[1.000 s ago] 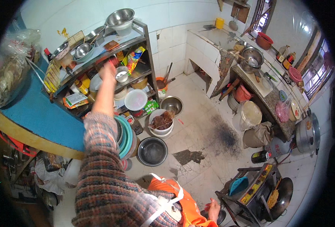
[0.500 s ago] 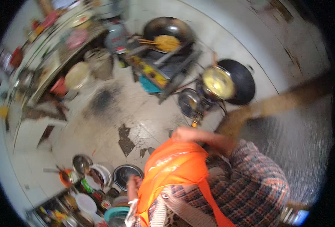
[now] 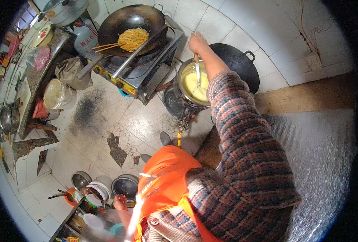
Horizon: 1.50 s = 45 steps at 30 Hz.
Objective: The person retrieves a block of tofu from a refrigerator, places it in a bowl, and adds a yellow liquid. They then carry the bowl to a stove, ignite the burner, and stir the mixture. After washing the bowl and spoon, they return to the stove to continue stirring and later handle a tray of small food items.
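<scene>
At the upper middle, my right hand (image 3: 198,42) is closed around the upper end of a wooden-handled ladle (image 3: 197,72). The ladle stands steeply in a metal pot (image 3: 181,85) of pale yellow liquid (image 3: 193,92), its lower end dipping into the liquid. That pot sits on a gas burner (image 3: 183,117) on the floor. My left hand (image 3: 120,203) hangs low beside my orange apron (image 3: 162,169), close to a dark round pot (image 3: 125,186); its fingers look partly curled, but whether they hold anything is unclear.
A large wok (image 3: 114,28) with noodles (image 3: 133,39) and chopsticks (image 3: 106,46) rests on a gas stove (image 3: 146,68). Against the wall behind the pot leans a black wok (image 3: 243,74). Buckets (image 3: 57,94) stand by the left counter (image 3: 35,88); bowls and basins crowd the lower left.
My right hand has gone from the front of the apron up to the pot and taken hold of the ladle. My left hand has shifted slightly left and down in the view.
</scene>
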Each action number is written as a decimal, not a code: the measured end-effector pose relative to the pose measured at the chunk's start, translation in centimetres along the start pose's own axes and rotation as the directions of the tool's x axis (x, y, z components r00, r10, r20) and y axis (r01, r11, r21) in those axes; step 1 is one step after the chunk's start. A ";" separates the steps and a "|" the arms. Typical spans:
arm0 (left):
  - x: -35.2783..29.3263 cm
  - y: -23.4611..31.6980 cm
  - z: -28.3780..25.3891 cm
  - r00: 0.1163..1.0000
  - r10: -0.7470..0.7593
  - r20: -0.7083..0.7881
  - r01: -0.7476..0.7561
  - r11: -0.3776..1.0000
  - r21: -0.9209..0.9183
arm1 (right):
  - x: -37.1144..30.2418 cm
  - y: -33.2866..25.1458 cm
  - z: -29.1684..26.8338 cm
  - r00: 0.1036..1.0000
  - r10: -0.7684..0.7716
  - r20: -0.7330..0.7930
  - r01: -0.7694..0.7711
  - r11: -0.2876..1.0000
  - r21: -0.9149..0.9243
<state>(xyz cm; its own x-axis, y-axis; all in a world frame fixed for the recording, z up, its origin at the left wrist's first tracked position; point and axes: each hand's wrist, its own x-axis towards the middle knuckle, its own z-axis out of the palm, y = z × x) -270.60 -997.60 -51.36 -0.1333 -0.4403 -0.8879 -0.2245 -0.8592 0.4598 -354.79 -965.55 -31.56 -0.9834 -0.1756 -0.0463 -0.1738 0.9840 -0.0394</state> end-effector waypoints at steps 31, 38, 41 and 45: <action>6.0 2.2 10.9 0.952 -0.155 0.265 -0.004 0.855 0.518 | -35.6 12.2 -0.6 0.992 0.127 -0.020 -0.129 0.980 -0.152; 8.6 1.9 7.5 0.943 -0.080 0.323 -0.087 0.877 0.473 | -31.9 12.3 -1.1 0.964 0.107 0.243 -0.145 0.979 0.141; 8.7 1.5 7.2 0.967 -0.061 0.248 -0.057 0.894 0.445 | -30.0 12.0 -0.9 0.979 0.095 0.181 -0.147 0.943 0.299; 8.3 0.4 6.9 0.973 -0.032 0.230 -0.069 0.905 0.420 | -29.1 11.3 -1.9 0.879 0.248 0.407 -0.424 0.797 0.431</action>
<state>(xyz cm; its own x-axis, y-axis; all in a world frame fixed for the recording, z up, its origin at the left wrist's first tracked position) -278.47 -999.79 -58.39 -0.3449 -0.3403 -0.8748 -0.5995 -0.6373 0.4842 -328.27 -949.29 -28.74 -0.8862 0.0770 -0.4569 0.3012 0.8450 -0.4419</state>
